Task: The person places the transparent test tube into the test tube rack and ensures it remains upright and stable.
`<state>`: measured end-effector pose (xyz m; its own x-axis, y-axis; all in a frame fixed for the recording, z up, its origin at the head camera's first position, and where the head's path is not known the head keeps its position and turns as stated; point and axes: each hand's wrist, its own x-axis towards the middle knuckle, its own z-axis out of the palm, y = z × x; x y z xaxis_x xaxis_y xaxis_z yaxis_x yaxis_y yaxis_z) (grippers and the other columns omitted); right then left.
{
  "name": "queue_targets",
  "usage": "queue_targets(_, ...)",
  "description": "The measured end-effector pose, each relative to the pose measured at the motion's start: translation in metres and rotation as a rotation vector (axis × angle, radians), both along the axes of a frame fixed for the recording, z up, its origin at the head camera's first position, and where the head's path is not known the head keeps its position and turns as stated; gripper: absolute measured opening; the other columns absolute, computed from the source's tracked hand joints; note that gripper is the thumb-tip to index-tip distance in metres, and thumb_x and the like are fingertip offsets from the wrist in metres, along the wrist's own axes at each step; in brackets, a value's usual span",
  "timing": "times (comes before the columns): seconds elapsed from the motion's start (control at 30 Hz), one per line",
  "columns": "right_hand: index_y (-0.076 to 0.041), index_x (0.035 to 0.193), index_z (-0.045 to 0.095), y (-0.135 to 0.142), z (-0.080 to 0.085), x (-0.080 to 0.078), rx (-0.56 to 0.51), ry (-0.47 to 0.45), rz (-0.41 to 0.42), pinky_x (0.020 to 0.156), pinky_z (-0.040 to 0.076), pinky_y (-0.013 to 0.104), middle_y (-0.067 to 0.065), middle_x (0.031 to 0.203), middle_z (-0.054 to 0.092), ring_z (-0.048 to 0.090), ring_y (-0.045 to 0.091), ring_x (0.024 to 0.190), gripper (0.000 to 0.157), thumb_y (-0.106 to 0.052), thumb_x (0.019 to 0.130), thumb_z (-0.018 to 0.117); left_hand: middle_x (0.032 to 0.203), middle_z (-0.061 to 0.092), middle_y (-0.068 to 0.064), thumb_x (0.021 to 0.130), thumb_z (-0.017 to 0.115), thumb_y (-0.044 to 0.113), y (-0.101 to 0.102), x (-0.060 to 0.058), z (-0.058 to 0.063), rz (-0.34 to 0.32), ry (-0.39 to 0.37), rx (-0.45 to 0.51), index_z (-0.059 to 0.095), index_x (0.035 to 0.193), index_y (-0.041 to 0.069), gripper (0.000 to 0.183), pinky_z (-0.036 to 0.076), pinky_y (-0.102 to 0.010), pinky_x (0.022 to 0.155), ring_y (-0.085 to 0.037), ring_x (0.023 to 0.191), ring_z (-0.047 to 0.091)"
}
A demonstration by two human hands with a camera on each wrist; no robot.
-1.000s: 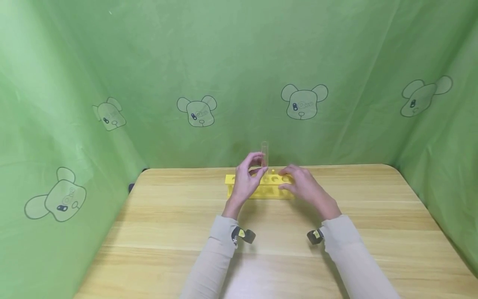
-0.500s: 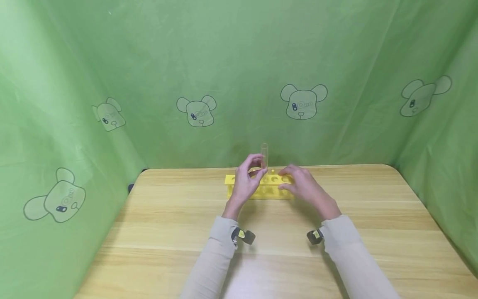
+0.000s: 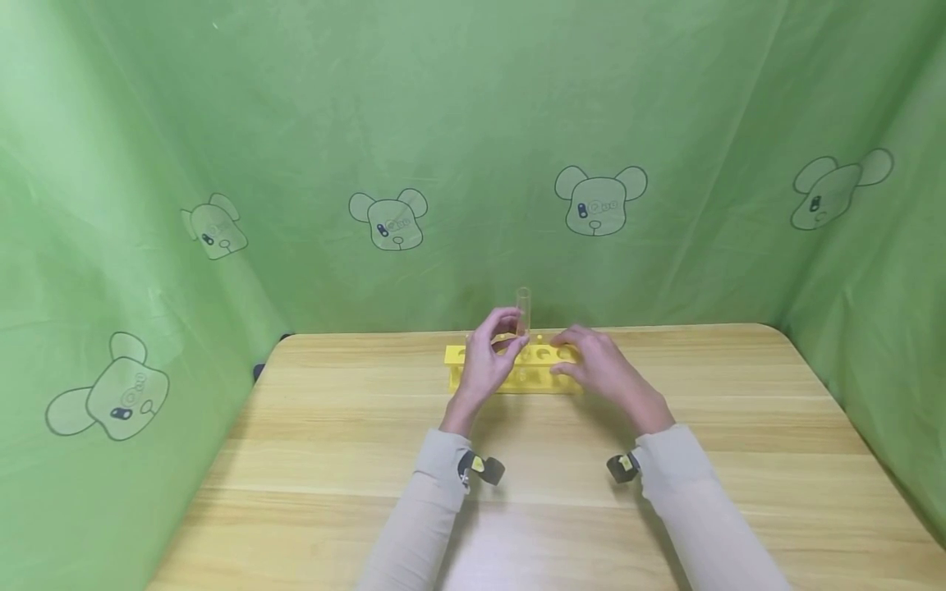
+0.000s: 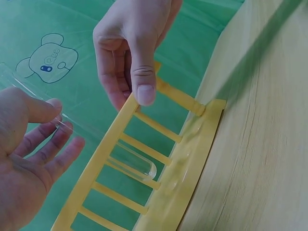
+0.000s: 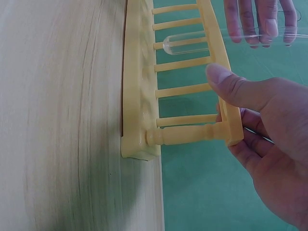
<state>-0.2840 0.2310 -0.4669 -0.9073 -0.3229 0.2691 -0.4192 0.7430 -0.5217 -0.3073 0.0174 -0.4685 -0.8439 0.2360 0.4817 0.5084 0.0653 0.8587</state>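
Note:
A clear test tube (image 3: 524,302) stands upright in a middle hole of the yellow test tube rack (image 3: 456,355). My left hand (image 3: 486,355) pinches the tube between thumb and fingers above the rack's top plate. In the right wrist view the rounded bottom of the test tube (image 5: 185,44) hangs between the top plate and the base, short of the base. My right hand (image 3: 602,365) grips the right end of the top plate, its thumb on the near edge and fingers curled beneath in the right wrist view.
The rack stands near the back edge of the wooden table (image 3: 355,460). Behind and beside the table hangs a green curtain (image 3: 473,123) with printed bear heads. Thin pegs stand along the rack's back.
The test tube has slid slightly down through the rack, with my left hand lowering along with it. My right hand keeps its hold on the rack's end.

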Motion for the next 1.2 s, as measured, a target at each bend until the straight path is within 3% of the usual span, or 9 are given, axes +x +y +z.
queue_targets(0.63, 0.003, 0.123, 0.066, 0.0, 0.001, 0.001, -0.013, -0.017, 0.002, 0.102, 0.053, 0.055, 0.02, 0.121, 0.067, 0.063, 0.04, 0.112, 0.046, -0.011, 0.083, 0.085, 0.112, 0.069, -0.016, 0.089, 0.072, -0.01, 0.0, -0.001, -0.008, -0.002, -0.01, -0.014, 0.063, 0.125, 0.004, 0.04, 0.059, -0.031, 0.094, -0.025, 0.106, 0.069)
queue_targets(0.87, 0.004, 0.123, 0.066, -0.002, 0.002, 0.0, -0.025, -0.016, 0.005, 0.102, 0.052, 0.055, 0.02, 0.122, 0.067, 0.063, 0.041, 0.113, 0.046, -0.011, 0.084, 0.085, 0.113, 0.068, -0.023, 0.089, 0.071, -0.012, -0.001, 0.001, -0.005, -0.009, -0.003, -0.012, 0.062, 0.125, 0.0, 0.039, 0.059, -0.035, 0.096, -0.032, 0.107, 0.069)
queue_targets(1.2, 0.004, 0.124, 0.066, 0.0, 0.0, 0.0, -0.017, -0.02, -0.001, 0.104, 0.051, 0.056, 0.021, 0.123, 0.066, 0.062, 0.042, 0.115, 0.047, -0.011, 0.084, 0.085, 0.11, 0.069, -0.019, 0.087, 0.072, -0.013, 0.0, -0.001, -0.011, -0.019, -0.001, -0.009, 0.062, 0.123, 0.0, 0.039, 0.059, -0.034, 0.095, -0.031, 0.106, 0.069)
